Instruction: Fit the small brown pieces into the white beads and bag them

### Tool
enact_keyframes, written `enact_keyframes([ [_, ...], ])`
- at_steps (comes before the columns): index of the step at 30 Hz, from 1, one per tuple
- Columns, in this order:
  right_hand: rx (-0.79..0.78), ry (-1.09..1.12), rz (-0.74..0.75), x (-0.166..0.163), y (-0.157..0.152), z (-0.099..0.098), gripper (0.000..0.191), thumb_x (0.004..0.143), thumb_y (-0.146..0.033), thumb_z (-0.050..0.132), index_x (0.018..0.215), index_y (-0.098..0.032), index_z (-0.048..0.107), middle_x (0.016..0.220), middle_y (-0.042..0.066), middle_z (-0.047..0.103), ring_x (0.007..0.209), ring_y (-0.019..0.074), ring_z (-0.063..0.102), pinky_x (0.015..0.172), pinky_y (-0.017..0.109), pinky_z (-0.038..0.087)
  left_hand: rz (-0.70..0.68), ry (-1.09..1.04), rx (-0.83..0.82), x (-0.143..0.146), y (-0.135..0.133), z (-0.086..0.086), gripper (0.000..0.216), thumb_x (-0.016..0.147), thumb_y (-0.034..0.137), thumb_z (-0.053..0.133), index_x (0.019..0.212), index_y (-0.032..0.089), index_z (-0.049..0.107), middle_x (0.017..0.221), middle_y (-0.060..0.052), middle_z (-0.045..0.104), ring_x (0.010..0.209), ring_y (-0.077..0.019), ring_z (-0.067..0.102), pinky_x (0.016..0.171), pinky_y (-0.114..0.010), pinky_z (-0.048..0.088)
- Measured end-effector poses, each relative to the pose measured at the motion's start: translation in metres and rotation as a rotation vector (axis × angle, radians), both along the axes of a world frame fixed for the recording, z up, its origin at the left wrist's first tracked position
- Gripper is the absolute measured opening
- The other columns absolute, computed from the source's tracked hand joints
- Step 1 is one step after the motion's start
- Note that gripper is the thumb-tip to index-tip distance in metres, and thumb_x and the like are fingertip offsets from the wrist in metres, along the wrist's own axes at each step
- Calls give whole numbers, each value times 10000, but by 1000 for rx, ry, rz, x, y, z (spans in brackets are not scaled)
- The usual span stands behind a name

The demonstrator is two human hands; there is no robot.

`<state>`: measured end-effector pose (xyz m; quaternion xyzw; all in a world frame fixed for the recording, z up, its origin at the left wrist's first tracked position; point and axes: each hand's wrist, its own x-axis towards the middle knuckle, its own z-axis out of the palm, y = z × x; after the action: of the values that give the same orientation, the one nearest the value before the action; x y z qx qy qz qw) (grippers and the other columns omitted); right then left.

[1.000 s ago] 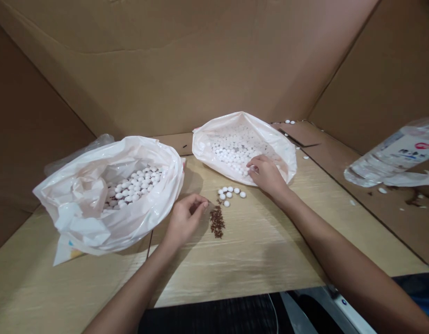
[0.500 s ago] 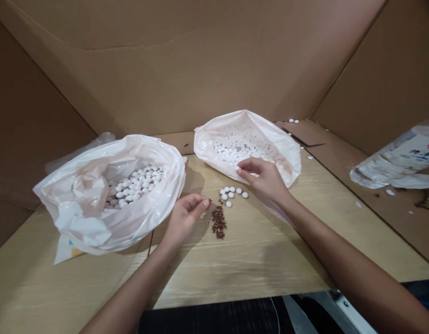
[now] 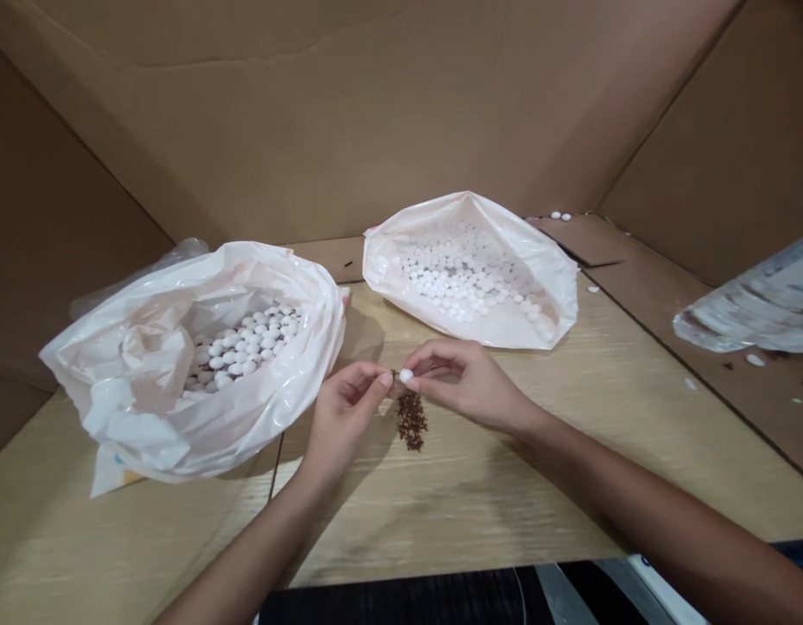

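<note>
White, one small round bead [image 3: 406, 376] has come out of the far plastic bag [image 3: 537, 260] in my right hand [image 3: 470, 386]. It now meets my left hand [image 3: 349, 408], both hands pinched together above the brown crumb pile [image 3: 411, 421] on the wooden counter [image 3: 479, 486]; the left seems to hold a dark speck.

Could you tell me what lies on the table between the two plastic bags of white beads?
In the head view, bare table lies between the left bag and right bag; the brown pile and both hands sit nearer.

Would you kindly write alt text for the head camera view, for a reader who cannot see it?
Two bare hands meet over a wooden table: the right hand pinches a small white bead that the left hand also touches, just above a little pile of brown bits. An open plastic bag of white beads lies on the left, another bag behind, inside cardboard walls.
</note>
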<state>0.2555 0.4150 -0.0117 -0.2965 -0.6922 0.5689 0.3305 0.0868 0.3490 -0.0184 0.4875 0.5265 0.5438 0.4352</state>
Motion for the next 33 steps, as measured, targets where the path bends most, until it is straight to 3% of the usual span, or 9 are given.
enact_keyframes([
  [9, -39, 4, -8, 0, -2, -3, 166, 754, -306, 733, 812, -161, 676, 803, 43, 713, 748, 148, 675, 734, 300, 551, 75, 286, 115, 1, -6, -2, 111, 859, 253, 616, 822, 155, 653, 776, -21, 666, 748, -139, 600, 700, -232, 458],
  [16, -31, 7, -4, 0, -2, -4, 190, 746, -343, 744, 798, -166, 698, 786, 42, 715, 723, 147, 665, 698, 297, 539, 31, 561, 306, -3, -9, -1, 79, 889, 177, 568, 863, 165, 641, 805, -25, 671, 764, -142, 609, 716, -242, 454],
  [33, 40, -47, 48, 1, 0, 0, 77, 783, -226, 677, 799, -166, 722, 778, 41, 693, 699, 135, 631, 668, 284, 504, -111, 685, 436, -7, -7, 4, 121, 899, 110, 510, 892, 169, 615, 790, -38, 652, 725, -139, 602, 663, -244, 471],
])
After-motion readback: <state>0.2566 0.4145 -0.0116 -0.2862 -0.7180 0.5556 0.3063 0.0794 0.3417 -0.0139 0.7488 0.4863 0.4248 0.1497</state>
